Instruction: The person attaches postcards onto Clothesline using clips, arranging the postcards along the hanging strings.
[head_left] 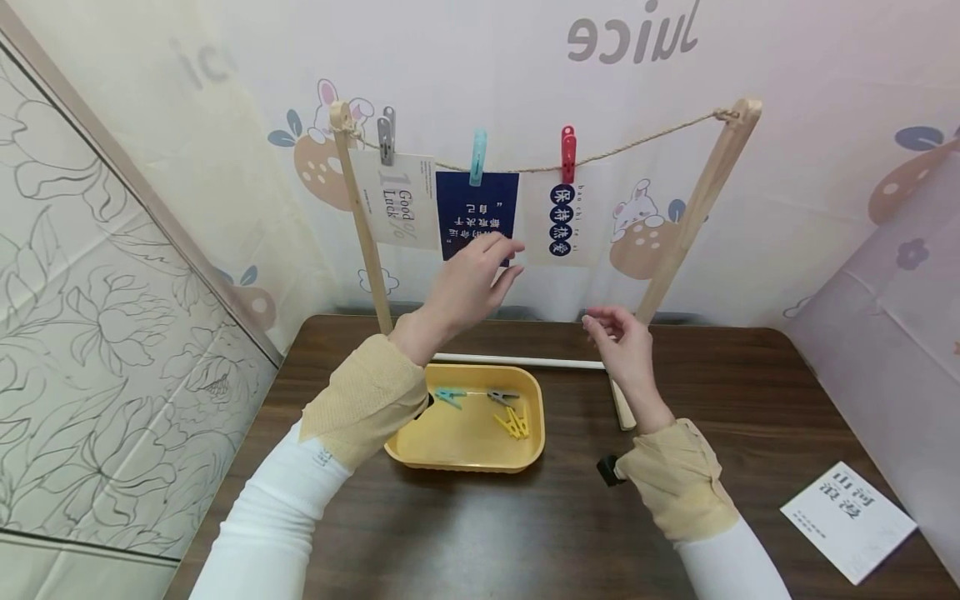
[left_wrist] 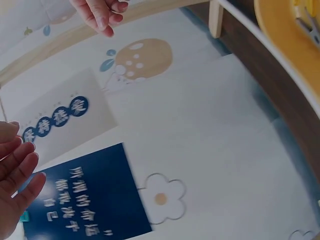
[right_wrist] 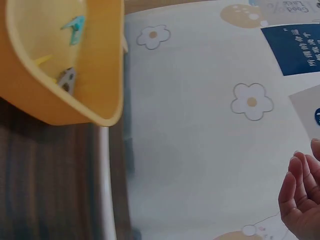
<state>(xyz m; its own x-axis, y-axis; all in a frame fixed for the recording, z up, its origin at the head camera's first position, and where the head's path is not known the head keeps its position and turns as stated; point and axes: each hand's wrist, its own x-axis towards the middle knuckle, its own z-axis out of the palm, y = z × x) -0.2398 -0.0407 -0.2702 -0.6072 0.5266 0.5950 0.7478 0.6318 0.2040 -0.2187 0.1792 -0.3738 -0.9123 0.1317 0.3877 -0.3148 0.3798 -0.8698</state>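
Observation:
Three cards hang from a rope [head_left: 645, 140]: a white "Good Luck" card [head_left: 401, 204] under a grey clothespin [head_left: 386, 140], a dark blue card [head_left: 457, 196] under a light-blue clothespin [head_left: 477, 158], and a pale card with blue circles [head_left: 561, 218] under a red clothespin [head_left: 568, 157]. My left hand [head_left: 468, 283] is raised in front of the blue card's lower part, fingers loosely bent and holding nothing. Lower, by the foot of the right post, my right hand [head_left: 624, 346] hovers with relaxed fingers, also without anything in its grasp; the right wrist view shows its fingers [right_wrist: 298, 182] too.
A yellow tray [head_left: 442, 442] on the dark table holds a teal clothespin [head_left: 450, 396], a grey one [head_left: 502, 395] and yellow ones [head_left: 515, 423]. Wooden posts [head_left: 697, 208] carry the rope, with a white rod [head_left: 525, 362] low between them. Another white card [head_left: 847, 521] lies at right.

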